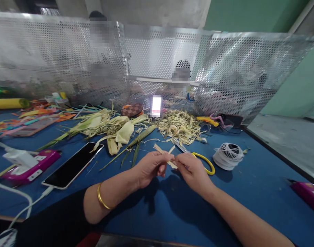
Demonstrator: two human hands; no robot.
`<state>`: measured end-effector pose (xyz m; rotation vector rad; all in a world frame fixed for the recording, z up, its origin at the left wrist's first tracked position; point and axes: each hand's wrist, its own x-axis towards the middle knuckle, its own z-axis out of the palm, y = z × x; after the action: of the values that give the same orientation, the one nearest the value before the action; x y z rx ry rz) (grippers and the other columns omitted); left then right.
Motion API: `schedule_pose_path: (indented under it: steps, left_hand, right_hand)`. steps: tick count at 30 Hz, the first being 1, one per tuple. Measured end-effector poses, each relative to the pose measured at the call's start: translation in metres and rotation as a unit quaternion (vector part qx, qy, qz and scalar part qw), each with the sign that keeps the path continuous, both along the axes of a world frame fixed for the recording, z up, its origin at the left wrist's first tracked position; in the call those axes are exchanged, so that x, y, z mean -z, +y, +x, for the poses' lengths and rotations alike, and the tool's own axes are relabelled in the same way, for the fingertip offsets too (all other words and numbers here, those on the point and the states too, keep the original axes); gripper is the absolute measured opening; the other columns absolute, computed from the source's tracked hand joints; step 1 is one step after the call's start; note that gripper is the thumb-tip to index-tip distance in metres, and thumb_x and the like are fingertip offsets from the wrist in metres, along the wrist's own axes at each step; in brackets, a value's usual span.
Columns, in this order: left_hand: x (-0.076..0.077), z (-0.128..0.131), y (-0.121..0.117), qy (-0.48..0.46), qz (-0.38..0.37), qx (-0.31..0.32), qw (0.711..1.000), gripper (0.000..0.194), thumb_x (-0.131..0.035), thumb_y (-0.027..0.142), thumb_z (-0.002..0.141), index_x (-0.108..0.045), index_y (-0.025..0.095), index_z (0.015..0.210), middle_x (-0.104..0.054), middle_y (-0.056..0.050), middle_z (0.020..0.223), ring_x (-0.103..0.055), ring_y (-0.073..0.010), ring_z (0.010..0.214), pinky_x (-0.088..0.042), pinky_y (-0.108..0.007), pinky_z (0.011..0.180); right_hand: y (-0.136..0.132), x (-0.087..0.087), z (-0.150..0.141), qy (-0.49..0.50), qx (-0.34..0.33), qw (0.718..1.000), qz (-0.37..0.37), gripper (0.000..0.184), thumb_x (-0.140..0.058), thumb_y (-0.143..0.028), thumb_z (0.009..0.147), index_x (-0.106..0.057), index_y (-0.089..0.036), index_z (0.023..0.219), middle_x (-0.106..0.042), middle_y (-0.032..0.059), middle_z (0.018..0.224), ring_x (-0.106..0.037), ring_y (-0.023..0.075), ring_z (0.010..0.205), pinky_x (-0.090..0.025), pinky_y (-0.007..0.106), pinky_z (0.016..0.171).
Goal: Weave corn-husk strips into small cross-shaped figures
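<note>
Both my hands meet over the middle of the blue table, pinching pale strips of corn husk (172,164) between the fingertips. My left hand (153,164), with a gold bangle on the wrist, is closed on the husk from the left. From the right, my right hand (193,169) grips the same piece, its fingertips touching those of the left. Strip ends poke up above the fingers; the part inside the grip is hidden. Just behind my right hand lie scissors (210,168) with yellow handles, partly covered by it. A ball of white string (227,156) sits to their right.
Whole corn husks (124,132) and a heap of husk scraps (181,127) lie behind my hands. At left are a charging phone (73,166) and a magenta power strip (33,168). A perforated metal screen (157,51) bounds the table's back; people sit beyond it.
</note>
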<state>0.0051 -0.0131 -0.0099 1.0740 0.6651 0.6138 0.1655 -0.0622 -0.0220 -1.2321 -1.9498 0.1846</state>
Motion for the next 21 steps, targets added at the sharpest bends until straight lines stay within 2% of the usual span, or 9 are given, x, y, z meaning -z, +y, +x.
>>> schedule_pose_path:
  steps: [2, 4, 6, 10, 14, 19, 21]
  left_hand:
    - [-0.0002, 0.0008, -0.0001, 0.034, 0.043, -0.026, 0.998, 0.022, -0.068, 0.035, 0.069, -0.056, 0.016, 0.068, -0.045, 0.006, 0.040, -0.039, -0.0068, 0.036, -0.033, -0.019, 0.042]
    - [-0.0015, 0.0014, 0.0000, 0.050, 0.055, -0.037, 0.997, 0.023, -0.069, 0.035, 0.067, -0.057, 0.016, 0.073, -0.054, 0.003, 0.047, -0.046, -0.0088, 0.040, -0.036, -0.021, 0.044]
    - [-0.0037, 0.0017, 0.0000, 0.056, 0.047, -0.038, 0.997, 0.023, -0.069, 0.033, 0.066, -0.057, 0.016, 0.076, -0.060, 0.001, 0.054, -0.051, -0.0097, 0.045, -0.041, -0.022, 0.049]
    - [-0.0075, 0.0010, -0.0008, 0.060, 0.024, -0.058, 0.996, 0.020, -0.069, 0.026, 0.065, -0.057, 0.016, 0.077, -0.064, -0.002, 0.058, -0.056, -0.0109, 0.053, -0.043, -0.021, 0.054]
    - [-0.0067, 0.0004, -0.0009, 0.053, 0.015, -0.067, 0.996, 0.021, -0.071, 0.021, 0.062, -0.058, 0.015, 0.077, -0.066, -0.003, 0.061, -0.059, -0.0122, 0.057, -0.045, -0.022, 0.057]
    - [-0.0037, 0.0001, -0.0004, 0.053, 0.040, -0.053, 0.996, 0.022, -0.074, 0.025, 0.062, -0.058, 0.015, 0.074, -0.063, -0.001, 0.055, -0.056, -0.0114, 0.048, -0.044, -0.022, 0.052]
    - [-0.0033, 0.0001, -0.0002, 0.052, 0.050, -0.049, 0.996, 0.024, -0.075, 0.026, 0.062, -0.058, 0.015, 0.075, -0.063, -0.001, 0.054, -0.056, -0.0113, 0.047, -0.044, -0.023, 0.051]
  right_hand:
    - [-0.0007, -0.0002, -0.0007, -0.032, 0.001, 0.999, 0.029, 0.031, -0.044, -0.023, 0.092, -0.048, -0.020, 0.062, -0.056, -0.0010, 0.058, -0.050, 0.0134, 0.060, -0.037, 0.027, 0.066]
    - [-0.0011, -0.0005, 0.0001, -0.044, 0.006, 0.998, 0.033, 0.027, -0.045, -0.022, 0.093, -0.052, -0.020, 0.066, -0.058, -0.0011, 0.061, -0.052, 0.0137, 0.062, -0.037, 0.027, 0.069]
    - [-0.0011, -0.0007, 0.0012, -0.053, 0.017, 0.998, 0.036, 0.024, -0.045, -0.022, 0.093, -0.055, -0.021, 0.070, -0.061, -0.0009, 0.063, -0.054, 0.0139, 0.063, -0.038, 0.028, 0.071]
    - [-0.0007, 0.0002, 0.0022, -0.069, 0.045, 0.995, 0.050, 0.025, -0.044, -0.022, 0.093, -0.058, -0.021, 0.073, -0.066, 0.0008, 0.070, -0.058, 0.0149, 0.068, -0.038, 0.031, 0.077]
    - [0.0003, 0.0015, 0.0022, -0.061, 0.037, 0.997, 0.021, 0.023, -0.045, -0.022, 0.092, -0.059, -0.021, 0.074, -0.068, 0.0010, 0.074, -0.060, 0.0157, 0.072, -0.038, 0.032, 0.079]
    - [0.0018, 0.0018, 0.0014, -0.015, 0.015, 1.000, -0.020, 0.016, -0.050, -0.025, 0.090, -0.062, -0.022, 0.080, -0.068, 0.0007, 0.074, -0.059, 0.0165, 0.072, -0.037, 0.034, 0.081]
    - [0.0023, 0.0016, 0.0015, 0.002, 0.018, 0.999, -0.032, 0.017, -0.053, -0.028, 0.089, -0.062, -0.022, 0.076, -0.067, -0.0001, 0.070, -0.058, 0.0160, 0.068, -0.038, 0.034, 0.080]
